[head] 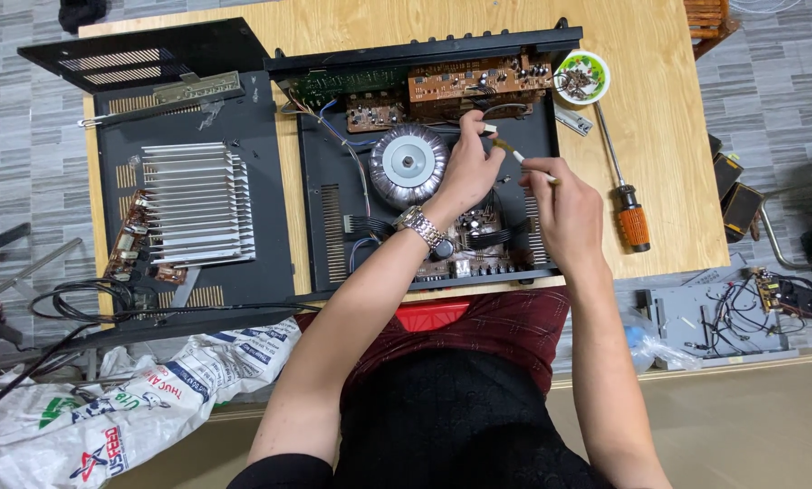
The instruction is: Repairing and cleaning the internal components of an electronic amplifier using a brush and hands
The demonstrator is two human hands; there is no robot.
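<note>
Grey patterned floor tiles surround a wooden table (659, 136) that carries an opened black amplifier chassis (320, 235), its lid (143, 54) and a second panel with a finned aluminium heat sink (196, 204) set off to the person's left. Inside the chassis sit a round toroidal transformer (409, 165) and, behind it, brown circuit boards (469, 83). An orange-handled screwdriver (625, 201) lies on the table to the right, near a small white dish of screws (581, 78).

Both forearms reach in from the near edge and meet over the chassis interior, just right of the transformer. The left hand (471, 172), with a metal wristwatch (421, 225), is curled, its fingers together near the boards; what they pinch cannot be told. The right hand (564, 206) has its fingers closed on a thin pale tool (519, 158). The tool's long axis runs from that hand up and leftward, its tip lying just by the left hand's fingertips. The right hand is thus the one carrying it, the left beside its working end.
</note>
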